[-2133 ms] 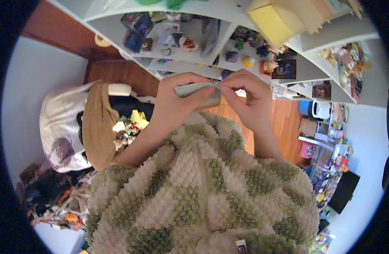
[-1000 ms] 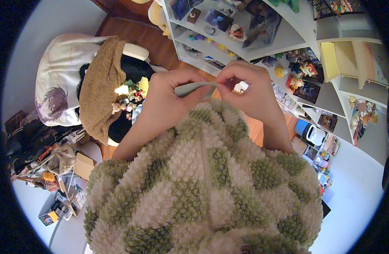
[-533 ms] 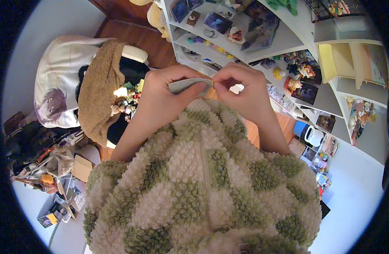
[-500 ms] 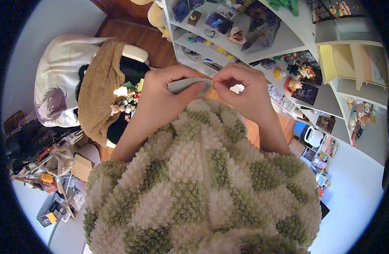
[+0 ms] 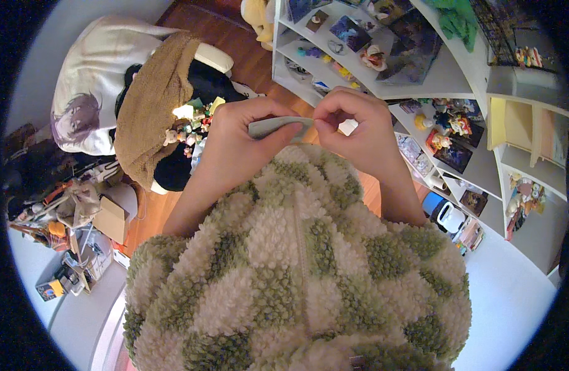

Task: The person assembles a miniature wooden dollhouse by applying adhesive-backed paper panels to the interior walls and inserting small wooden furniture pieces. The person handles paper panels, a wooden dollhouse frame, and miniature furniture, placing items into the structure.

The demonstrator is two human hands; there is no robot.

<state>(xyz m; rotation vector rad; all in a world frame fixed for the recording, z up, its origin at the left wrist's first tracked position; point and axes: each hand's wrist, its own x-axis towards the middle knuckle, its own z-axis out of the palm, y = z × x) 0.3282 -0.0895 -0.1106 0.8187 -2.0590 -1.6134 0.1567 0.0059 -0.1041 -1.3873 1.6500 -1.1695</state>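
Note:
My left hand (image 5: 235,136) is closed around a thin, flat, pale grey-green piece (image 5: 266,127), with the thumb pressed on its near face. It looks bent or folded, and its exact kind does not show. At its right end, the thumb and forefinger of my right hand (image 5: 362,133) come together in a pinch, the other fingers curled. What lies between those fingertips is too small to make out. Both hands are held up in front of my fleecy green-and-cream checked top (image 5: 297,247).
White shelves (image 5: 448,68) with figurines and pictures stand ahead and to the right. At the left, a brown blanket (image 5: 154,111) and a white printed blanket (image 5: 86,80) drape over seating. A cardboard box (image 5: 114,219) sits among clutter at lower left. Wooden floor (image 5: 235,31) shows between.
The room has shifted and turned in view, the shelves sliding right, as my head moves. My hands stay nearly in place, still together at the flat piece.

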